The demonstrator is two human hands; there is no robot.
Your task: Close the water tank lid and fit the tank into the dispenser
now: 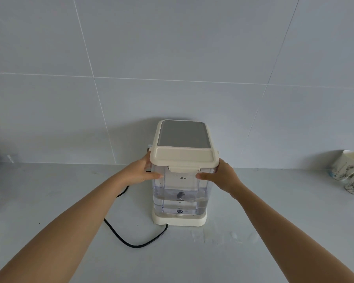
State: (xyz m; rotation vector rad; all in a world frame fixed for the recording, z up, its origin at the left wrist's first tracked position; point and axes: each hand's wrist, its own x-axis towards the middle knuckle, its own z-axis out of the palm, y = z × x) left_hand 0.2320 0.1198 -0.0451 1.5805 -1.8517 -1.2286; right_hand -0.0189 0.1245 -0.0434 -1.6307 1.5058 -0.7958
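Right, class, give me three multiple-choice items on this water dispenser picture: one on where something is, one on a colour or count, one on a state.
1. Where do the paper cups stand?
A. At the far right of the counter, by the wall
B. On top of the dispenser
C. Beside the left elbow

2. What colour is the power cord?
A. White
B. Black
C. Red

3. How is the tank lid?
A. Lying on the counter
B. Raised upright
C. Down flat on the tank

Answers:
1. A, since the cups sit at the right edge of the counter against the tiled wall.
2. B, since the cord trailing from the dispenser base is dark black.
3. C, since the lid lies flat over the water tank, which the left hand and right hand hold at its sides.
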